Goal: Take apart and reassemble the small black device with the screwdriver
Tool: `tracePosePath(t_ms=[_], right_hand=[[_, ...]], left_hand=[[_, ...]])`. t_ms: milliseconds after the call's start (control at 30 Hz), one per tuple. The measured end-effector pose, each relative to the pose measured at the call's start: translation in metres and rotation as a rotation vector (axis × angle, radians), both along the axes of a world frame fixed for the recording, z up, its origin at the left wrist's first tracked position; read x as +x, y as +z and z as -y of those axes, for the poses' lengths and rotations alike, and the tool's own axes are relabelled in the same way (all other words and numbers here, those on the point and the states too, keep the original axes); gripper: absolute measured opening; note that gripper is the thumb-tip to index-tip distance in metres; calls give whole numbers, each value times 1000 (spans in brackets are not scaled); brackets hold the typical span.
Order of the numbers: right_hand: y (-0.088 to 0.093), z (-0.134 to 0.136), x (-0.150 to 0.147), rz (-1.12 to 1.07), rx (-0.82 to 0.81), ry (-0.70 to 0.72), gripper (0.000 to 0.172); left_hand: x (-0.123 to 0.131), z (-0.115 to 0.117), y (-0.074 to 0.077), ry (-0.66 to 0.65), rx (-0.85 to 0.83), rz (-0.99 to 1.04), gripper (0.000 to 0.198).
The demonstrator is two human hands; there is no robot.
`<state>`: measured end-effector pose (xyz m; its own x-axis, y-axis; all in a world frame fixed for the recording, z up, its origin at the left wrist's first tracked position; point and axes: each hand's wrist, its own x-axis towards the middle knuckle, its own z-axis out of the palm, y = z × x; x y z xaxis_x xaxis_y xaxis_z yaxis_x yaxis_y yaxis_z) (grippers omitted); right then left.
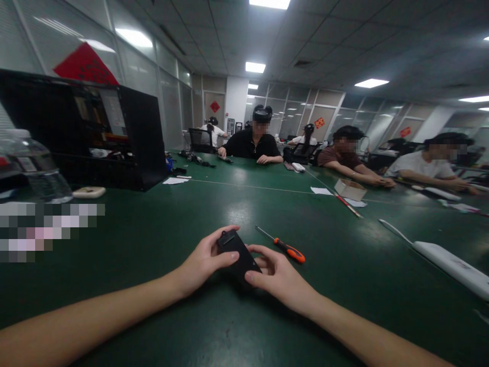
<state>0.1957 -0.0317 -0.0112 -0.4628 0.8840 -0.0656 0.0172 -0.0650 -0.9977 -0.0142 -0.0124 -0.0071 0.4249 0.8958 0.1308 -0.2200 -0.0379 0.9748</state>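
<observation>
Between my two hands is a small black box-shaped device (pixel 241 259) with a slot near its far end and a small loop at one corner. My left hand (pixel 208 257) is closed around its far left end, thumb lying on the top face. At the near right end, my right hand (pixel 277 275) grips it between thumb and fingers. What kind of device it is, I cannot make out. Just beyond my right hand, a screwdriver (pixel 287 248) with an orange and black handle lies on the green table (pixel 153 326), its shaft pointing away to the left.
A black computer case (pixel 143 137) and a clear plastic bottle (pixel 40 165) stand at the left. On the right lie a white power strip (pixel 451 265) and an open cardboard box (pixel 349 189). Several people sit around the table's far side, one person (pixel 252 142) directly opposite.
</observation>
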Motion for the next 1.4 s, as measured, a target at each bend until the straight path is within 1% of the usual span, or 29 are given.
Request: tracePosePath(t_ms=[100, 167, 233, 267, 333, 400, 467, 533, 600, 700, 767, 933, 1067, 1200, 1267, 1300, 1333, 1400], right_hand=[[1, -1, -4, -29, 6, -18, 65], [3, 2, -12, -75, 23, -75, 63], [5, 6, -22, -138, 65, -119, 61], [6, 8, -26, -170, 95, -116, 59], [8, 13, -33, -212, 143, -53, 56], [8, 16, -35, -218, 149, 35, 55], [7, 16, -32, -204, 134, 86, 55], [6, 14, -29, -190, 117, 80, 57], [4, 11, -26, -193, 99, 45, 58], [4, 8, -26, -214, 86, -13, 57], [5, 7, -26, -212, 85, -24, 58], [5, 7, -23, -149, 84, 50, 60], [3, 8, -20, -110, 58, 91, 58], [4, 10, -20, -98, 86, 125, 56], [6, 10, -19, -35, 114, 134, 54], [9, 9, -18, 34, 142, 128, 52], [12, 9, -15, 137, 200, 112, 50], [20, 5, -6, 433, 423, 54, 44]], left_hand=[[1, 0, -2, 21, 12, 41, 76], [4, 1, -4, 41, 2, 78, 75], [6, 3, -5, 12, -12, 58, 71], [7, 4, -5, -14, -8, 23, 68], [6, 6, -4, -52, 24, -57, 61], [4, 6, -3, -57, 70, -94, 56], [2, 6, -3, -60, 99, -97, 54], [1, 5, -3, -61, 113, -83, 54], [2, 4, -4, -73, 97, -69, 56], [5, 4, -7, -134, 67, -82, 64], [7, 4, -8, -171, 61, -81, 64], [8, 6, -9, -203, 30, -79, 56], [7, 7, -5, -220, 63, -63, 52], [5, 7, -1, -236, 101, -50, 47], [5, 6, -1, -235, 104, -36, 44], [5, 5, -1, -228, 98, -24, 43], [5, 4, -2, -210, 87, -10, 42], [5, 2, -3, -170, 39, 15, 40]])
